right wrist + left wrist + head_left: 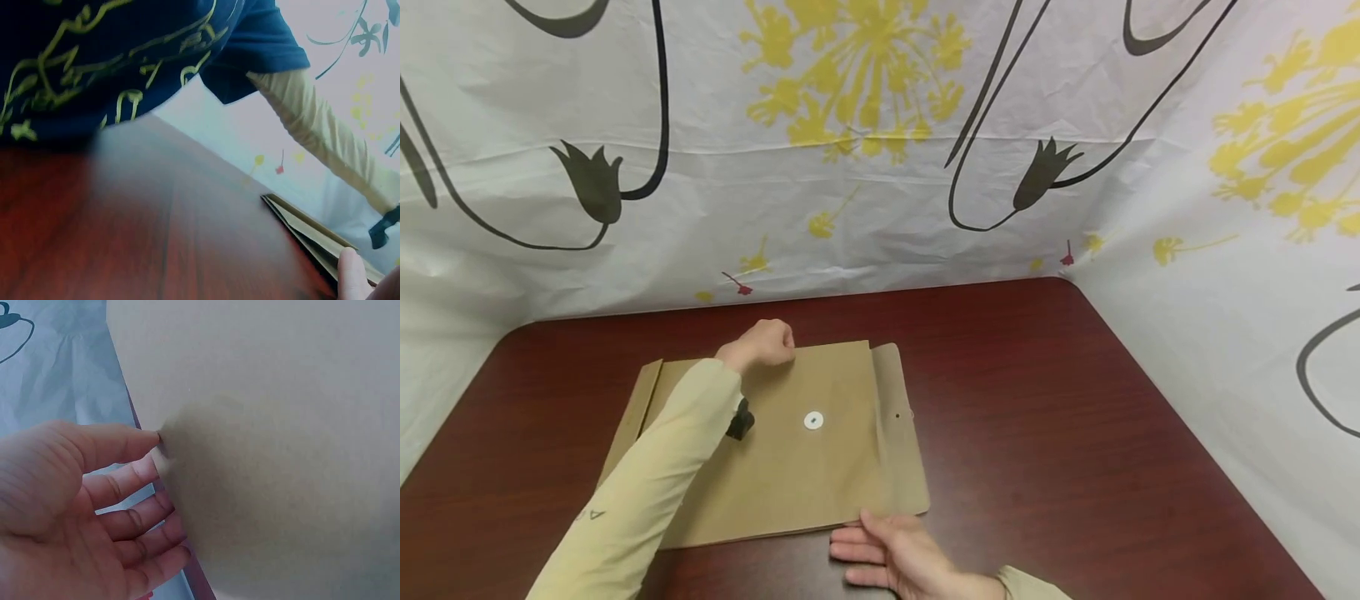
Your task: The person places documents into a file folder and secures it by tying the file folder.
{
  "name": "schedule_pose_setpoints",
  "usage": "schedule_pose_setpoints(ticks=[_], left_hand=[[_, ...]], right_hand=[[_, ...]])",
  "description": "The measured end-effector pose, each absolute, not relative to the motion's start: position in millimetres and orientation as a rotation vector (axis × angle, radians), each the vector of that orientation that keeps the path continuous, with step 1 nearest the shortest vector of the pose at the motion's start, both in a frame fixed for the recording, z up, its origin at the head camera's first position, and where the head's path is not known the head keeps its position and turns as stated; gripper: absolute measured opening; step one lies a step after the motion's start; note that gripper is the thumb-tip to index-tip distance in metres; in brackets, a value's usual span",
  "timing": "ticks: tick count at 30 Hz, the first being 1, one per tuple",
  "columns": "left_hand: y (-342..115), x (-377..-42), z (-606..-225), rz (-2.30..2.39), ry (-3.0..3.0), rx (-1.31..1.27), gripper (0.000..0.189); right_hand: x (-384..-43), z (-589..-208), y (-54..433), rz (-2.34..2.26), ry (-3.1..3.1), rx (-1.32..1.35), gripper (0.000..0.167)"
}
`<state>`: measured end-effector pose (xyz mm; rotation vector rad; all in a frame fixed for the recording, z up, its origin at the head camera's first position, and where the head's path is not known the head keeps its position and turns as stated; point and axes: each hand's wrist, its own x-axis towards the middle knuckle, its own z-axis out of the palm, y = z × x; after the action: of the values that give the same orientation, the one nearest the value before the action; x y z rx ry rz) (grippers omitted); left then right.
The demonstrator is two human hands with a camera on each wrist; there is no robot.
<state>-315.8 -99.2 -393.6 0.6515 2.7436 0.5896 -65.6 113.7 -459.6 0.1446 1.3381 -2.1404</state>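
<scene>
A flat brown kraft-paper document envelope [842, 467] lies on the table, a white round button at its middle and its flap [901, 429] spread out on the right. At the far edge, my left hand [767, 342] pinches the envelope; in the left wrist view, the thumb [119, 445] presses on the edge and the other fingers reach behind it. My right hand [902, 550] holds the near edge close to the flap, thumb on top, other fingers extended below the edge. From the right wrist, the envelope's side [306, 234] shows a narrow gap between its layers.
The dark red wooden table [1037, 467] extends around the envelope. White sheeting [865, 242] with yellow and grey flower prints stands behind it and at both sides. A black strap [741, 419] is on the left wrist, above the envelope.
</scene>
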Motion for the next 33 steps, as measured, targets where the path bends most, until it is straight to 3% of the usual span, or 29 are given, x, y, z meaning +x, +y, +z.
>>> schedule_pose_setpoints(ticks=[18, 33], left_hand=[[-144, -296, -395, 0.772, 2.708, 0.607, 0.012], [-166, -255, -408, 1.113, 2.594, 0.278, 0.013]], right_hand=[[-114, -442, 159, -2.107, 1.761, 0.207, 0.017], [-173, -438, 181, -2.009, 2.028, 0.269, 0.022]])
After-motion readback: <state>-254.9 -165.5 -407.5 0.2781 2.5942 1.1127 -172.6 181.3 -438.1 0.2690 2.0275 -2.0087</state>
